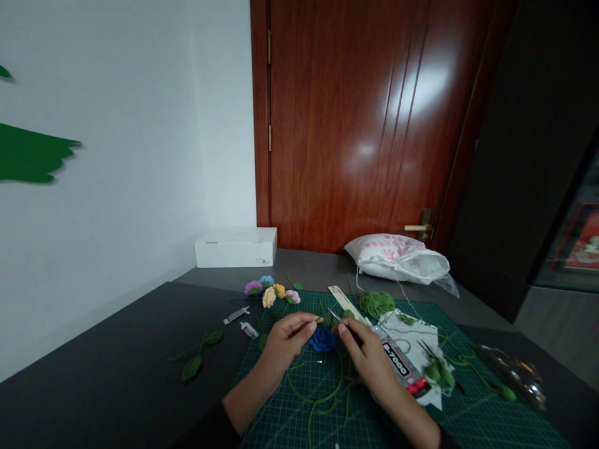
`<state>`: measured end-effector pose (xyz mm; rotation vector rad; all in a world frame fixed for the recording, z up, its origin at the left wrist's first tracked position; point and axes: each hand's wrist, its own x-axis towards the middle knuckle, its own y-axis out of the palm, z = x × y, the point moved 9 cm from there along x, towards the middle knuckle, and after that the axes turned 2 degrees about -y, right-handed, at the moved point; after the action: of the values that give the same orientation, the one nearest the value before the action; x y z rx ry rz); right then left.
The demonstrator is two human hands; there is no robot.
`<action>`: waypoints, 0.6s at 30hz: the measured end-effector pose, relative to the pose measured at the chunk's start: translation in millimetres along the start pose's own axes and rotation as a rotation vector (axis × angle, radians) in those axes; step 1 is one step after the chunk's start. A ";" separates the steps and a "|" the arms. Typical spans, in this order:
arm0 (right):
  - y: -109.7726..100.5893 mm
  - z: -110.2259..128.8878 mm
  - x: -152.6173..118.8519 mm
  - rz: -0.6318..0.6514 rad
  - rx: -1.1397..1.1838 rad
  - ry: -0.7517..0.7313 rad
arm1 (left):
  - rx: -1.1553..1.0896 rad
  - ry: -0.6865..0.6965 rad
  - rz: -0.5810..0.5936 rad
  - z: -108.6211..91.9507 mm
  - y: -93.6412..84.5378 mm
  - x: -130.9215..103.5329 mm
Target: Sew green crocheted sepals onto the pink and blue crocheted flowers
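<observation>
My left hand (292, 337) is closed in a pinch; whatever lies between its fingertips is too small to make out. My right hand (362, 346) grips a slim pointed metal tool (334, 313), its tip angled up and left toward the left fingertips. Just below and between both hands is a blue crocheted rose (322, 338). Green crocheted leaves (347, 313) show behind the fingers. Long green stems or cords (339, 386) curl over the green cutting mat (276, 415) in front of me.
Several small crocheted flowers (268, 297) and two glue tubes (249, 330) lie at left, near a leafy sprig (191, 368). Green yarn (377, 304), a ruler (344, 300), a B-7000 packet (401, 363) and a dark pointed tool (456, 380) are rightward. A white box (235, 249) and sack (395, 255) stand behind.
</observation>
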<state>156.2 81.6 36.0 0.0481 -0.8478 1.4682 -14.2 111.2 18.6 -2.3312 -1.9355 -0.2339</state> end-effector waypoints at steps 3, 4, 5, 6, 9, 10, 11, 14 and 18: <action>-0.7 1.4 0.1 -0.002 -0.023 -0.006 | -0.003 -0.009 -0.006 -0.6 0.7 -1.8; -0.9 1.9 -0.1 -0.004 -0.030 -0.008 | -0.009 -0.009 -0.007 -0.8 1.0 -2.3; -0.9 2.6 -0.3 -0.006 -0.037 -0.011 | -0.016 -0.007 -0.007 -0.9 1.4 -2.5; -0.8 3.4 -0.6 -0.009 -0.045 -0.013 | -0.021 -0.003 -0.003 -0.9 2.1 -2.7; -0.8 6.0 -1.6 -0.019 -0.065 -0.021 | -0.025 0.008 0.012 -0.4 3.7 -2.5; -1.1 6.7 -1.9 -0.023 -0.070 -0.022 | -0.022 0.010 0.018 -0.4 4.1 -2.5; -1.4 7.4 -2.2 -0.029 -0.074 -0.023 | -0.021 0.012 0.022 -0.6 4.5 -2.6; -2.8 8.7 -2.8 -0.044 -0.079 -0.023 | -0.029 0.004 0.020 -2.4 4.9 -3.9; -4.3 8.8 -3.0 -0.063 -0.081 -0.021 | -0.047 -0.015 0.002 -5.5 5.2 -6.0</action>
<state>156.2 73.9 42.7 0.0289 -0.9142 1.3753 -10.4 103.5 23.0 -2.3699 -1.9556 -0.2653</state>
